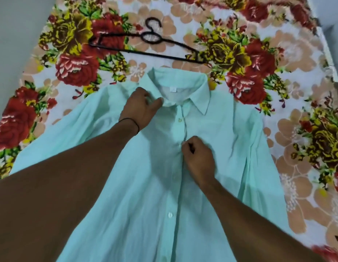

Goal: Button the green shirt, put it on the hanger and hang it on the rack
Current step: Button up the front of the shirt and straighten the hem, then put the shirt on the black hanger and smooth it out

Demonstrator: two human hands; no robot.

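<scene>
A big bed sheet [278, 44] with red and yellow flowers lay flat under everything. On top of it lay the green shirt [126, 195], front side up, with its sleeves spread out to both sides and its collar pointing away from the person. Two bare arms reached over the shirt from the near side.

A black hanger [154, 54] lay on the sheet just past the collar. It did not touch the shirt.

The left hand [143, 106] was on the left side of the collar, with its fingers curled and gripping the cloth there. The right hand [198, 157] was lower down, at the middle strip of the shirt. Its thumb and fingers pinched the edge of the cloth.

A thin black band [135, 122] went around the left wrist. One small button [179, 120] showed between the two hands, and another button [170, 215] showed farther down the front. A tiny white label [172, 89] sat inside the collar.
</scene>
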